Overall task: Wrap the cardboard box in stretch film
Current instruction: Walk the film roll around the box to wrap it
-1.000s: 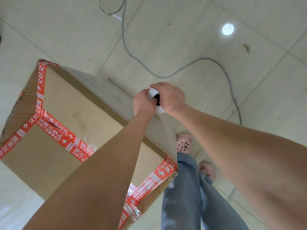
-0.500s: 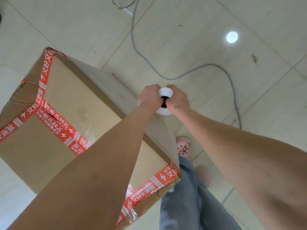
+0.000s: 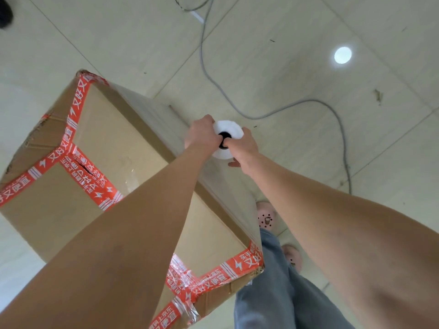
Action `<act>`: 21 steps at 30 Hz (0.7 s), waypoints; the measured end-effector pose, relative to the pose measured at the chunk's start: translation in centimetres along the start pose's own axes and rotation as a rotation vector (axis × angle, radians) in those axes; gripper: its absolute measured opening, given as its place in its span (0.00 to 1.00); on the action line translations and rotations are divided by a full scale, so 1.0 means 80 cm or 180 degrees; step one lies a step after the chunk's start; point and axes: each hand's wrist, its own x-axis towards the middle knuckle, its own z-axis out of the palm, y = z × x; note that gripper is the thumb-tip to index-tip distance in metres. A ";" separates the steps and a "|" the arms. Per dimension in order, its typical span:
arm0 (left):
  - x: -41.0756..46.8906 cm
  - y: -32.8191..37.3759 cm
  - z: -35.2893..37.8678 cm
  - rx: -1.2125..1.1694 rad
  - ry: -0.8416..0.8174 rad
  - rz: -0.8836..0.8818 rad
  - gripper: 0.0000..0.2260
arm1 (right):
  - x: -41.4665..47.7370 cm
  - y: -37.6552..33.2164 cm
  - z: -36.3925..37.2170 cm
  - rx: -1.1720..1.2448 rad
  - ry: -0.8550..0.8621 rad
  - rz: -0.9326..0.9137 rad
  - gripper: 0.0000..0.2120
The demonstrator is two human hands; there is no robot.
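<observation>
Floor [image 3: 297, 32]: large pale beige tiles with a slight gloss.
Joints [image 3: 175, 73]: thin darker lines crossing the view diagonally.
Cable [image 3: 261, 118]: grey and loose, curving from the top edge down to the right side.
Light [image 3: 342, 55]: one round bright reflection on the tiles, upper right.
Smudge [image 3: 377, 96]: small and brownish, to the right of the cable's bend.
Dark object [image 3: 5, 13]: top-left corner, cut off, unidentifiable.

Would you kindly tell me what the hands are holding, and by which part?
Both hold the stretch film roll by its upper end: the left hand grips one side, the right hand the other.
</observation>
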 end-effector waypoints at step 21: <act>0.043 -0.018 -0.039 -0.0958 0.0448 -0.0796 0.13 | 0.038 -0.082 0.029 -0.1611 -0.0072 -0.0784 0.36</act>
